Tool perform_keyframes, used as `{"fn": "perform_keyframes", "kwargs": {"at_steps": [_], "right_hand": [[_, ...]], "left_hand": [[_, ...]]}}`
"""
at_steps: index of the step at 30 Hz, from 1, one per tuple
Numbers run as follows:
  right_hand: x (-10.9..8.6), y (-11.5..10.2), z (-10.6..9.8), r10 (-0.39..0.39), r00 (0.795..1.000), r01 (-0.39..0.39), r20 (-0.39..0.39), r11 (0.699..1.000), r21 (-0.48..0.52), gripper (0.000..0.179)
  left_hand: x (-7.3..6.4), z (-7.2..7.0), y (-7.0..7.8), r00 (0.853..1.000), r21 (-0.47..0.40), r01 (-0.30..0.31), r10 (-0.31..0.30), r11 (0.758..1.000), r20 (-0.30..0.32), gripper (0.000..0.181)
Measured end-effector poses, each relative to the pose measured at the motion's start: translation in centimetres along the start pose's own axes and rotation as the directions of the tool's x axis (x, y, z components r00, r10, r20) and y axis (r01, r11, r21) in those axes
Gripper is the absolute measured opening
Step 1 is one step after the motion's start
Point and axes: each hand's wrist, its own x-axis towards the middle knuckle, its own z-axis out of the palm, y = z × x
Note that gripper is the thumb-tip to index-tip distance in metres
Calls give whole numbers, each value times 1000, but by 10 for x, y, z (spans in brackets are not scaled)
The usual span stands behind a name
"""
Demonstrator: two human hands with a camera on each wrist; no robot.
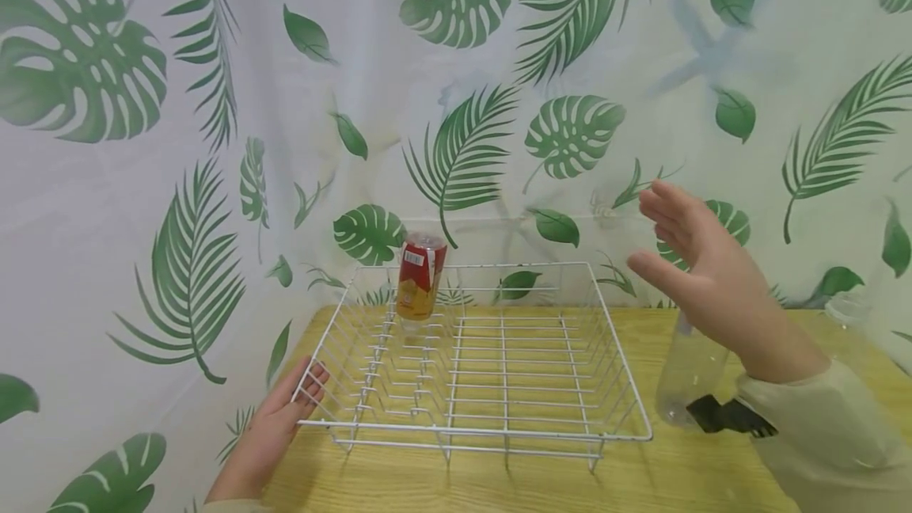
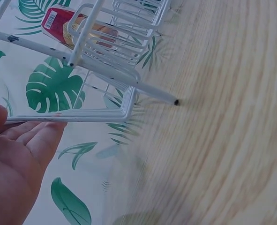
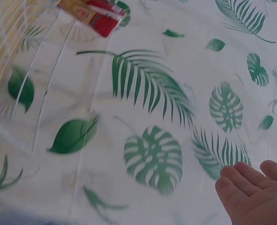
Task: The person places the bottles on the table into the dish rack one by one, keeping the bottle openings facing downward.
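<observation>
Got a pale sleeve [image 1: 848, 434] closest to the camera, lower right, with a black strap [image 1: 741, 417] at the cuff. Leading to the right hand [image 1: 716, 283], up in the air with loose, fairly straight fingers and nothing in them. Hovering to the right of the white wire rack [image 1: 477, 430], apart from it. Also seeing the left hand [image 1: 281, 412] at the rack's left side, with a rail between thumb and fingers, so call that a light grasp.

Can't make out that thumb clearly in the head view. Need the left wrist view for it, plus the dark-tipped rack foot [image 2: 161, 95] down on the worktop [image 1: 399, 489]. Need the head view for the clear bottle [image 1: 680, 378] behind the right wrist and the clear container [image 1: 848, 319] farther right, though. Can't tell about contents in either. As for the rack, holding a red-and-gold can [image 1: 419, 279] near the back left corner, roughly upright, well apart from all fingers.
</observation>
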Motion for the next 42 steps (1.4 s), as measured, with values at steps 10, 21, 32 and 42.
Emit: {"fn": "perform_keyframes", "kwargs": {"at_steps": [10,21,32,42], "right_hand": [[-64,52,-26,37,990,-45,-139,998,-51,86],[-95,116,-15,146,975,-151,-165,988,-14,90],[-104,165,14,346,938,-338,-24,928,159,96],[-101,191,23,482,865,-499,139,854,145,100]], "left_hand": [[2,1,1,1000,-26,4,-4,1000,1,64],[0,4,3,999,-15,26,-26,1000,-25,64],[-2,1,0,999,-17,20,-20,1000,-33,63],[0,0,0,999,-3,24,-24,1000,-26,64]]}}
